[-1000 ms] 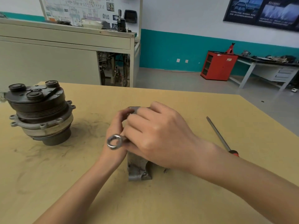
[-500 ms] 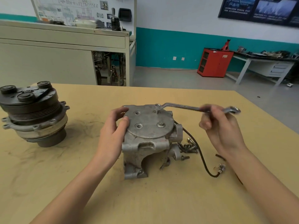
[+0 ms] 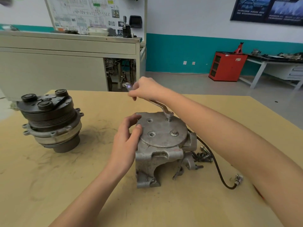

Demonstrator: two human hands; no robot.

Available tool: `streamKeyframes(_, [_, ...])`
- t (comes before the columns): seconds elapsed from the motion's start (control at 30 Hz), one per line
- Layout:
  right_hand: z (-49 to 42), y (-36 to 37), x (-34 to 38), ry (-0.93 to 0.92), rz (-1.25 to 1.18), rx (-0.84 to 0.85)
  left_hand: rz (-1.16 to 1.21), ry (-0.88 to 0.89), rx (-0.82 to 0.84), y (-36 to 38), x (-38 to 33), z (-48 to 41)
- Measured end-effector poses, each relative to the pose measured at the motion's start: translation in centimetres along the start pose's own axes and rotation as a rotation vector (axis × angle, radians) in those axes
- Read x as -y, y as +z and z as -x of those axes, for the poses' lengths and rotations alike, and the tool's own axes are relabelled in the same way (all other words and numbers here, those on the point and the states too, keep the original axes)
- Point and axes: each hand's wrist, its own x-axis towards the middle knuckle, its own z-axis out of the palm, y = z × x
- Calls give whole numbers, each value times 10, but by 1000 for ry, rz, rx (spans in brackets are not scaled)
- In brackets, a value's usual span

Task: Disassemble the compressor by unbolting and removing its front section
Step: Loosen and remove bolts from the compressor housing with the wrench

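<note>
Flanking the compressor [image 3: 162, 145]: clutch pulley [image 3: 49, 122], loose bolts [image 3: 203, 156].

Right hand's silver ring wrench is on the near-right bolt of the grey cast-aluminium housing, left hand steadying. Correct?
No. Head view: the silver ring wrench is on the far-right bolt of the grey cast-aluminium housing; the near-right bolt is free. Rest holds.

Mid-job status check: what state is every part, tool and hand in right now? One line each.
housing: upright, two top holes empty
near bolt: seated in the housing top
wrench: ring end on the far bolt
right hand: grips the wrench handle
left hand: holds the housing edge
pulley section: detached, standing at left
loose bolts: lying beside the housing
</note>
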Motion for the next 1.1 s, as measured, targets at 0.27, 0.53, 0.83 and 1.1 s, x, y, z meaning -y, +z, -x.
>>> streamKeyframes(0.27, [123, 23, 55, -754, 615, -459, -24, -271, 39, 1, -1, 10])
streamKeyframes(0.53, [217, 27, -65, -493, -261, -835, 26, -30, -8, -3, 4, -3])
streamKeyframes(0.83, [151, 4, -129, 143, -1410, -614, 78, -34, -18, 2, 0, -2])
streamKeyframes(1.1, [47, -15, -123, 415, -1161, -210, 62, -32, -9, 0, 3, -3])
